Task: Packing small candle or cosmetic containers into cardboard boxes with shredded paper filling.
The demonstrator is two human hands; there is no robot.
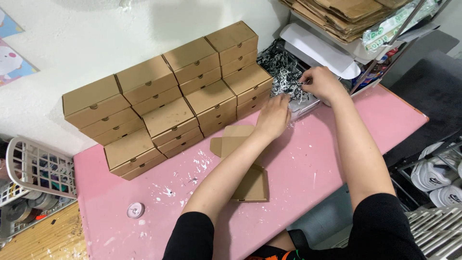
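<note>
Reaching across the pink table, the person had both hands in a heap of black and white shredded paper at the far side, in a clear tray by the wall. The left hand lay on the near edge of the heap, its fingers bent down into the strips, though how tight they were closed I could not tell. The right hand was a bit farther and to the right, and its fingers were pinched narrow on a small tuft of the paper.

Under the left arm an open brown cardboard box lay flat on the table, lid flap back, near the middle. To the left of the hands, closed brown boxes stood stacked in two rows along the white wall, the far row taller than the near one.

A small round pink tape roll sat on the near left part of the table, among white paint specks. A white wire basket stood just off the left end. Far right, flat cardboard sheets were piled on a shelf, and white shoes sat low on the right
</note>
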